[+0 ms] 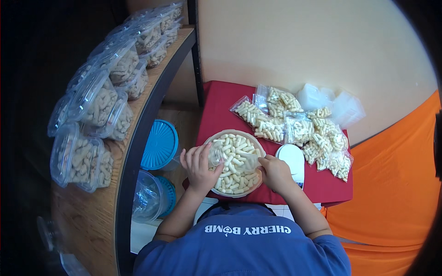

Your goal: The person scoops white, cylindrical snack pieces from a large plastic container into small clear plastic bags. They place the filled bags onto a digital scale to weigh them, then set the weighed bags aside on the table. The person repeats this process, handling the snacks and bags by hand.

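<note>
A round plastic tub (261, 145) full of short pale stick-shaped snacks (238, 139) stands on the red-covered table (221, 107). Over the tub's left side, my left hand (201, 165) grips a clear plastic bag (215, 155). At the tub's right rim, my right hand (275, 171) has its fingers closed on a translucent scoop or piece of plastic (249, 163) that lies over the snacks; its exact kind is unclear. A white digital scale (291, 160) sits just right of the tub. Behind it lie several clear bags filled with the same snacks (271, 129).
Stacked translucent containers (347, 108) stand at the table's back right. On the left, a wooden shelf (152, 81) holds many lidded boxes of snacks (100, 107). Below it are a blue-lidded tub (159, 145) and a clear tub (147, 196). Orange cloth (383, 179) hangs at right.
</note>
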A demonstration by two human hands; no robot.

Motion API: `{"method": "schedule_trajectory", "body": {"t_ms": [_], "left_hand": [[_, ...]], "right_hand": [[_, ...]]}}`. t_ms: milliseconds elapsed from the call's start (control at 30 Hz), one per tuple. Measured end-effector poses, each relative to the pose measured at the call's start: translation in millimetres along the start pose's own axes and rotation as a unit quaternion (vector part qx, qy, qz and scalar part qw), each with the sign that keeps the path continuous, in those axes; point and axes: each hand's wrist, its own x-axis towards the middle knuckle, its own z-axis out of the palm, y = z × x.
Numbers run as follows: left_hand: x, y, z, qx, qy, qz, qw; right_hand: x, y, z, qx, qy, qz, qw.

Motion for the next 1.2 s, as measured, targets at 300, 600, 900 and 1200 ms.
{"method": "schedule_trajectory", "body": {"t_ms": [300,600,900,1200], "left_hand": [[2.2,2.0,-2.1,0.008,-0.018,0.026,0.999],[3.8,2.9,-4.9,0.003,-0.036,0.028,0.999],[52.0,15.1,-57.9,-0.076,-0.103,-0.007,0.992],[67.8,33.8,-57.1,-0.145,-0.242,0.029,0.959]], "right_hand": [[2.5,-2.1,22.1,0.032,0.0,-0.039,0.999],[-3.7,-6.5,42.1,-0.024,0.073,-0.025,0.997],[-14.1,8.4,-12.5,0.015,0.115,0.019,0.993],[0.3,-18.4,-105.4,-0.036,0.122,-0.12,0.985]]}}
